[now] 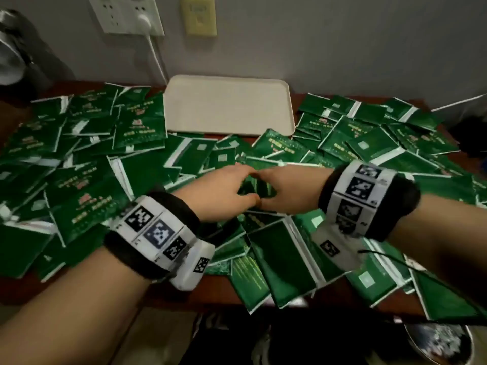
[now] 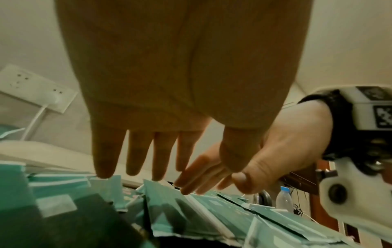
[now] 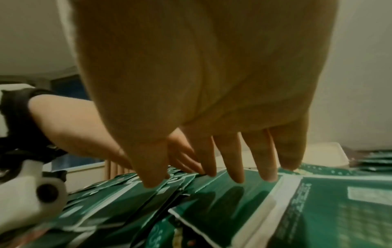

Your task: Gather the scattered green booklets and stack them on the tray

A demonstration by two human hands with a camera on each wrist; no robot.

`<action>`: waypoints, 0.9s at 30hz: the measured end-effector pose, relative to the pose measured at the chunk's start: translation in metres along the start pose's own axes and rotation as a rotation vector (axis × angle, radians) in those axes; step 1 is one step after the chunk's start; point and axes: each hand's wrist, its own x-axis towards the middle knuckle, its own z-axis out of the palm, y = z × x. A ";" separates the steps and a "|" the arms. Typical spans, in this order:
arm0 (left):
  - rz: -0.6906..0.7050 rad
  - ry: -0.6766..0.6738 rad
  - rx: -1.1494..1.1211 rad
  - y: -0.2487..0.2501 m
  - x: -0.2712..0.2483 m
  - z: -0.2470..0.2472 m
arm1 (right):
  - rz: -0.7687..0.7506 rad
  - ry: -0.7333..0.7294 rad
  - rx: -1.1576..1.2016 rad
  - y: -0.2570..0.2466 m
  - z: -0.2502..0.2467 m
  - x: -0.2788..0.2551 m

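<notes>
Many green booklets [image 1: 87, 204] lie scattered and overlapping across the table, on both sides of a cream tray [image 1: 229, 109] at the back centre. The tray holds nothing. My left hand [image 1: 245, 184] and right hand [image 1: 266, 189] meet over the middle of the pile, index fingers and thumbs nearly touching around one booklet [image 1: 257, 187]. In the left wrist view my left hand [image 2: 186, 161] has straight fingers with tips on booklet edges [image 2: 161, 198]. In the right wrist view my right hand [image 3: 197, 167] also reaches down with straight fingers onto a booklet [image 3: 244, 201]. Neither hand grips anything.
Wall sockets [image 1: 126, 14] with a white plug and cable [image 1: 155, 56] sit behind the tray. A dark object [image 1: 15, 48] stands at the back left. Booklets overhang the table's front edge [image 1: 184, 293]. A round bin [image 1: 437, 343] is below right; a water bottle [image 2: 284, 199] stands beyond.
</notes>
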 end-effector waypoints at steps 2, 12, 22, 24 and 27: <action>0.004 -0.008 0.107 0.001 -0.002 0.020 | -0.027 0.011 -0.097 0.004 0.013 -0.009; -0.076 -0.006 0.312 0.036 -0.055 0.104 | -0.065 0.025 -0.168 -0.014 0.110 -0.085; 0.005 0.026 0.297 0.037 -0.080 0.121 | -0.029 0.168 -0.213 -0.018 0.155 -0.123; 0.026 -0.017 0.291 0.033 -0.080 0.122 | -0.035 0.234 -0.176 -0.021 0.162 -0.120; 0.076 -0.015 0.267 0.026 -0.080 0.119 | -0.110 0.327 -0.003 -0.016 0.154 -0.115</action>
